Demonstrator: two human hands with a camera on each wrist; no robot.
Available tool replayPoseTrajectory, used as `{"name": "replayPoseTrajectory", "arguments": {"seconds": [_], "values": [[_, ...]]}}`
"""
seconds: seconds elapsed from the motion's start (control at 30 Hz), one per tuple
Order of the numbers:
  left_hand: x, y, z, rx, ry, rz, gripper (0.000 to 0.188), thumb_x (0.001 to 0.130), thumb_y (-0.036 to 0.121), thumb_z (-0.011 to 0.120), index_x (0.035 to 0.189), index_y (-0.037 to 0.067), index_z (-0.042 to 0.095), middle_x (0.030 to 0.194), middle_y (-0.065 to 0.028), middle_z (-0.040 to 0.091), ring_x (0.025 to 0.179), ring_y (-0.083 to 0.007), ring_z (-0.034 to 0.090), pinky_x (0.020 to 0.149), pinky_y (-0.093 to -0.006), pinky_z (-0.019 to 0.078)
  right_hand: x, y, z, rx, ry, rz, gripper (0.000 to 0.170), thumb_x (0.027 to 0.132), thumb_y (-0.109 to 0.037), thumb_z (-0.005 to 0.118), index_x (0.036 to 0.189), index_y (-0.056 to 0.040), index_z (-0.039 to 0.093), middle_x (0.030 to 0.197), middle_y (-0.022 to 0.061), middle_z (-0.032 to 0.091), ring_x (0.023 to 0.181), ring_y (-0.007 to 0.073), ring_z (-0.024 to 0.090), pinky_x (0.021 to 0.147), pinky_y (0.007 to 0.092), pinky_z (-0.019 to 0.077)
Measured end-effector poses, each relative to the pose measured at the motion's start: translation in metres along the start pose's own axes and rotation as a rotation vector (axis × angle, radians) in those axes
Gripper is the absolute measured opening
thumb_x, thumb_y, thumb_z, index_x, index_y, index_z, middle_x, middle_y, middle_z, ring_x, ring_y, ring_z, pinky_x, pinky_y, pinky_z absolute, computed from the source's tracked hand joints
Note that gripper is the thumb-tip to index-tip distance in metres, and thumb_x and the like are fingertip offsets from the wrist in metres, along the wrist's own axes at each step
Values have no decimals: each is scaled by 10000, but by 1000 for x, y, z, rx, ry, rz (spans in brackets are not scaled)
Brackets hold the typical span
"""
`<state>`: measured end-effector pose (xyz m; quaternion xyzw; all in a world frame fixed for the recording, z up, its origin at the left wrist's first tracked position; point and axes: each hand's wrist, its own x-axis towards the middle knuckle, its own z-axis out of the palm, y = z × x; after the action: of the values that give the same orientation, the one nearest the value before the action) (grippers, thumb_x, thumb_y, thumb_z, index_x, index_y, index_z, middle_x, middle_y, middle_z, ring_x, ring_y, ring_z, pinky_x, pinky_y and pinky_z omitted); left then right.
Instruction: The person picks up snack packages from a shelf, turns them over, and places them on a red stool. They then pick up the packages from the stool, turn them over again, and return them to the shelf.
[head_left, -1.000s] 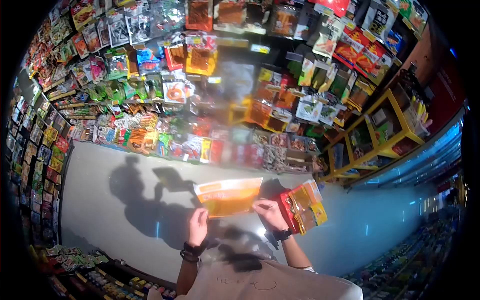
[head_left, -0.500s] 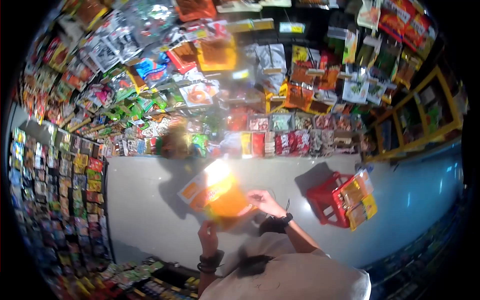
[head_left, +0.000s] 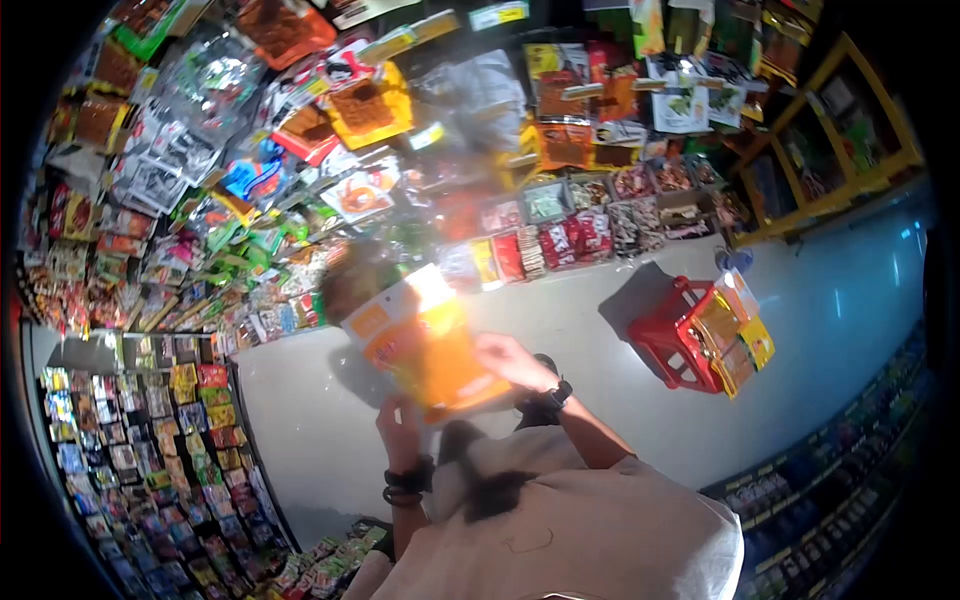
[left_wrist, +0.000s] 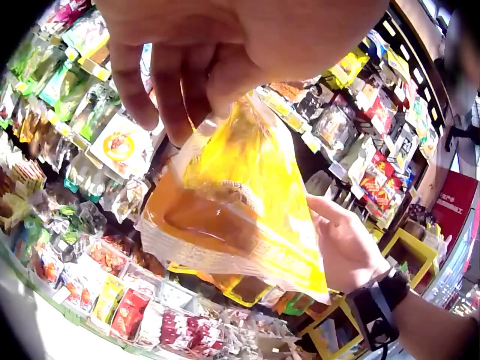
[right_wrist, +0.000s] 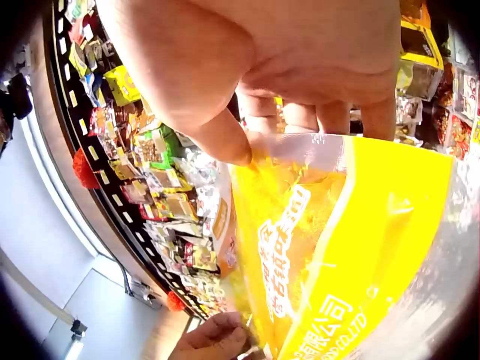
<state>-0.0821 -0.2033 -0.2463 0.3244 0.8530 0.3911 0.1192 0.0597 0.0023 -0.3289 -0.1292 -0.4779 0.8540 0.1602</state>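
A yellow-and-orange food packet (head_left: 425,345) with a white top is held up in front of the body by both hands. My left hand (head_left: 402,435) is at its lower left in the head view; the left wrist view shows its thumb and fingers pinching a gathered corner of the packet (left_wrist: 240,195). My right hand (head_left: 515,362) grips the right edge. In the right wrist view the thumb of my right hand (right_wrist: 262,67) presses on the printed face, with the fingers behind the film. Both wrists wear dark bands.
Racks of hanging packets (head_left: 370,110) fill the wall ahead, with bins of small packs (head_left: 575,235) along their foot. A red plastic basket (head_left: 665,335) with several packets stands on the floor (head_left: 800,310) at right. A yellow-framed rack (head_left: 850,165) stands beyond it. More shelves line the left (head_left: 150,440).
The packet has swung from level to tilted, its white top now upward and to the left. The head view has turned, and the basket now appears farther right, apart from my right hand.
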Motion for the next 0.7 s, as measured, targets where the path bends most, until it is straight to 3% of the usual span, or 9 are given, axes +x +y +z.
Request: {"name": "replayPoseTrajectory", "arguments": {"seconds": [0.07,0.17,0.27,0.3,0.33,0.43,0.53,0.57,0.7], "values": [[10,4,1,8,-72,21,51,885,19,556,891,-23,582,801,-111,623,761,-217,581,731,-325,463,-9,-9,-1,104,32,43,111,965,-106,535,949,-5,577,909,-24,568,844,60,558,717,244,476],[31,15,4,24,-158,155,76,885,52,545,881,-8,592,805,-151,625,754,-304,599,715,-358,473,-26,-24,2,30,215,-38,203,969,-141,546,786,-57,515,704,-64,439,669,34,400,589,221,360],[44,14,15,-23,-150,193,96,895,81,548,879,-4,589,809,-154,623,750,-297,603,715,-351,474,-39,-26,2,-33,304,-4,221,976,-158,541,778,-63,512,711,-69,442,666,32,395,582,226,356],[47,7,19,12,-159,215,112,902,97,549,882,-5,589,818,-145,629,746,-268,608,712,-346,478,-42,-25,2,-75,311,-71,219,981,-172,537,794,-57,522,714,-67,451,680,35,406,591,230,374],[48,15,21,-17,-190,210,122,927,85,538,874,-17,578,792,-73,614,768,-173,578,730,-293,456,-49,-22,7,-61,331,-56,218,980,-175,538,799,-55,528,712,-65,456,684,35,410,595,233,380],[55,10,32,-83,-275,190,64,922,37,548,907,-11,587,800,-45,602,788,-108,554,759,-269,459,-59,-37,14,-11,411,-129,200,977,-188,543,841,-44,559,747,-51,512,720,44,448,628,245,420],[66,2,42,-181,-336,194,45,915,23,563,917,-11,593,824,-34,611,815,-105,560,777,-263,462,-78,-34,5,-300,447,-37,192,977,-197,546,883,-33,579,830,-37,578,776,54,495,681,248,448],[68,5,46,-308,-375,176,70,928,49,558,925,-11,593,835,-24,608,813,-103,554,775,-261,458,-86,-39,10,-127,428,-141,190,976,-194,546,945,-16,603,901,-11,623,835,67,532,753,263,465],[73,-17,65,-363,-350,228,78,945,57,548,954,-13,582,865,-25,595,830,-106,541,780,-244,441,-91,-60,30,-210,437,50,191,975,-180,544,1017,-12,625,901,2,640,843,78,549,793,273,461]]}}
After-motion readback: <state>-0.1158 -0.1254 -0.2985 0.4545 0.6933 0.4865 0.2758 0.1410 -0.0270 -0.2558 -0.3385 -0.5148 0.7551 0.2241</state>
